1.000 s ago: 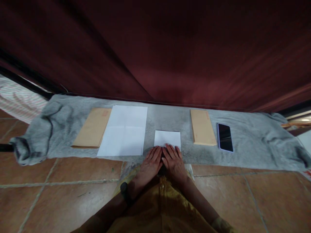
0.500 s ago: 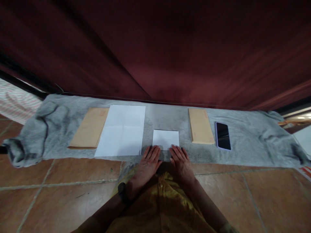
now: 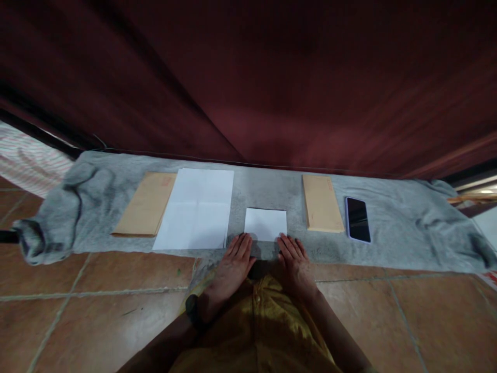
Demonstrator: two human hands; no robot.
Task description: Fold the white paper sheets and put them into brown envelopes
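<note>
The left hand and right hand lie flat, fingers outstretched and gripping nothing, at the near corners of a small white paper between brown envelopes whose red print is illegibly small.

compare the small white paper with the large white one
The large white paper is far bigger than the small white paper. The small white paper lies in front of the person, with fingers at its near corners; the large white paper lies left of it. Both are white and lie flat on gray cloth.
</note>
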